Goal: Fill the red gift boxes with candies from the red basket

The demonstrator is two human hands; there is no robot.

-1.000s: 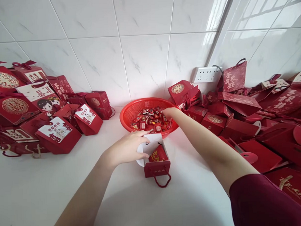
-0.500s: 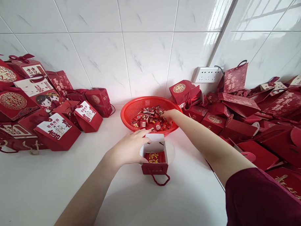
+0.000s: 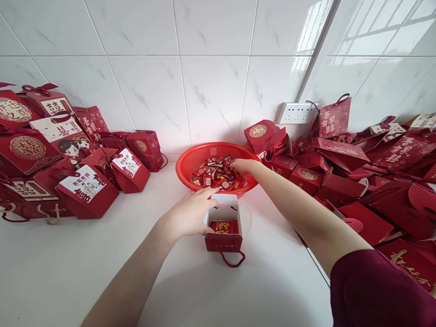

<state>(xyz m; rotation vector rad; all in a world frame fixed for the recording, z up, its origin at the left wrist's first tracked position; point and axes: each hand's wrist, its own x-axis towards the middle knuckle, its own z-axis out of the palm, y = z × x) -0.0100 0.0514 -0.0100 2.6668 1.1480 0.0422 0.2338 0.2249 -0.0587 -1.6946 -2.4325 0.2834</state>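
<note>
The left hand (image 3: 187, 214) grips the box (image 3: 224, 244) at its left side; the right hand (image 3: 242, 167) is among sweets (image 3: 211, 172) in the basket (image 3: 188, 160), its closure hidden. Uneven pressing might tip the box. It stands on the counter (image 3: 279, 285), before the basket, mouth upward, cord handle (image 3: 233, 266) toward the person; long axis unclear.

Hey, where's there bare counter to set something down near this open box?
Bare counter lies in front of the open box, and between it and your right forearm. Another patch lies between your left forearm and the left-hand boxes. Crowded: the box heap right of your right forearm, and behind the open box, where the basket stands.
</note>
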